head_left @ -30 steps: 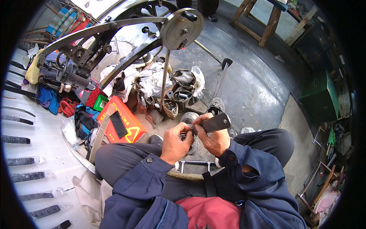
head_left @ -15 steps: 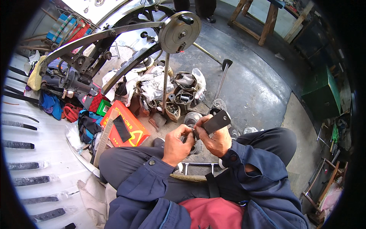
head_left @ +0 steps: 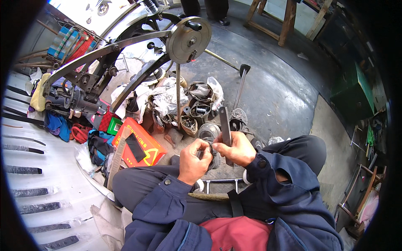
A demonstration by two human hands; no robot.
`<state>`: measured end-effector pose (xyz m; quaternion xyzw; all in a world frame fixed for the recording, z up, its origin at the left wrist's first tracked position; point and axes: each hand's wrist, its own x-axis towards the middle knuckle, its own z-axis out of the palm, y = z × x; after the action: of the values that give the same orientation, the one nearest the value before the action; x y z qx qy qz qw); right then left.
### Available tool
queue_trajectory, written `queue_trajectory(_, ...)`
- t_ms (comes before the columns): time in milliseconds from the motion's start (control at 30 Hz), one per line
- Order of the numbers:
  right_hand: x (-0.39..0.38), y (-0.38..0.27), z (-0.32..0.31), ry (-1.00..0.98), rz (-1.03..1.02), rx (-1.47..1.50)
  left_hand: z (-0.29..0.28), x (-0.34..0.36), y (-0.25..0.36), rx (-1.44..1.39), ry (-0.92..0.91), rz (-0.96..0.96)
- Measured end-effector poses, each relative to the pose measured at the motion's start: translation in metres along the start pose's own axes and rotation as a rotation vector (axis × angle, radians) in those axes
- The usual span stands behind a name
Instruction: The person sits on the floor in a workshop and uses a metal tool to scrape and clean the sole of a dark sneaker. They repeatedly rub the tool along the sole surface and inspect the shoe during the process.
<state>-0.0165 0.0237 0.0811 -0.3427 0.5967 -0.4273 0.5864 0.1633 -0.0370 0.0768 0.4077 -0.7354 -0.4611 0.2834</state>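
Note:
Above my lap, my right hand (head_left: 240,151) is closed round a flat, dark metal strip (head_left: 225,125) that looks like a cobbler's knife blade. The strip stands nearly upright, its narrow side toward me, and its lower end shows below the fingers. Just to the left, my left hand (head_left: 193,164) is closed in a pinch, thumb against the fingers. Whatever it may hold is too small or hidden to make out. A small gap shows between the two hands. Beyond them are grey shoes (head_left: 209,133) on the floor.
A hand-cranked machine with a round metal wheel (head_left: 190,39) stands at the far left. Below it are cut-down containers (head_left: 201,109) of small parts. A red box (head_left: 157,152) carries a dark phone-like slab (head_left: 136,147). At right is a green box (head_left: 354,90); a person's legs (head_left: 215,9) show at the back.
My right hand has turned the metal strip from broad face to narrow side, swinging its upper end upright. The hands have drawn slightly apart. The whole view has shifted a little.

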Motion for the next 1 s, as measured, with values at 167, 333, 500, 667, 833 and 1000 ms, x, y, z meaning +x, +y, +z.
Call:
queue_trajectory(167,0.003,0.007,0.004,-0.023,-0.072,-0.078,0.000,-0.002,-0.002,0.034,0.004,0.066)
queue_trajectory(333,0.002,0.010,0.004,-0.016,-0.028,-0.032,0.000,-0.002,-0.003,0.065,-0.013,0.144)
queue_trajectory(500,0.004,0.015,0.009,-0.019,-0.011,0.444,-0.005,-0.003,-0.002,-0.290,-0.059,-0.107)
queue_trajectory(667,0.004,0.020,0.010,0.028,-0.005,0.493,-0.003,0.000,0.002,-0.262,-0.072,-0.102)
queue_trajectory(833,-0.001,0.013,0.011,0.072,-0.035,0.338,-0.005,0.002,0.007,-0.159,-0.129,0.023)
queue_trajectory(1000,-0.003,0.008,0.017,0.163,-0.235,-0.123,-0.004,0.004,0.004,-0.044,-0.117,-0.040)
